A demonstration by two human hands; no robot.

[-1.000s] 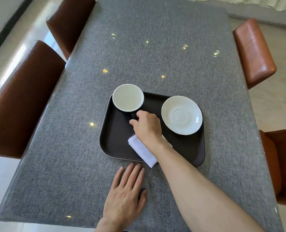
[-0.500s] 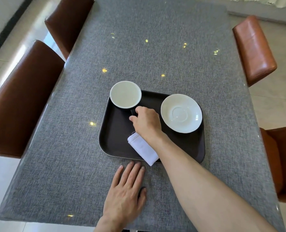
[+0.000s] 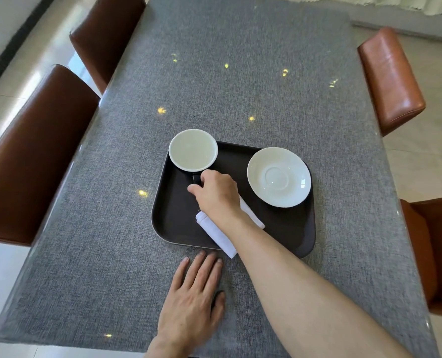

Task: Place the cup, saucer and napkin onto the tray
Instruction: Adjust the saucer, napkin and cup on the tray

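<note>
A dark brown tray (image 3: pixel 287 236) lies on the grey table. The cup (image 3: pixel 192 149), white inside with a dark handle, stands at the tray's far left corner. My right hand (image 3: pixel 216 193) is closed around its handle. On the tray's right side lies the white saucer (image 3: pixel 279 177), with nothing on it. A folded white napkin (image 3: pixel 218 235) lies on the tray's near part, partly under my right forearm, its near end sticking out over the tray's edge. My left hand (image 3: pixel 192 303) rests flat on the table just in front of the tray, fingers spread.
The table (image 3: pixel 240 73) stretches far ahead. Brown leather chairs stand at both sides: two on the left (image 3: pixel 33 156), two on the right (image 3: pixel 390 78). The table's near edge is just below my left wrist.
The view shifted slightly. My right hand stays on the cup's handle; cup, saucer and napkin keep their places on the tray. My left hand has not moved.
</note>
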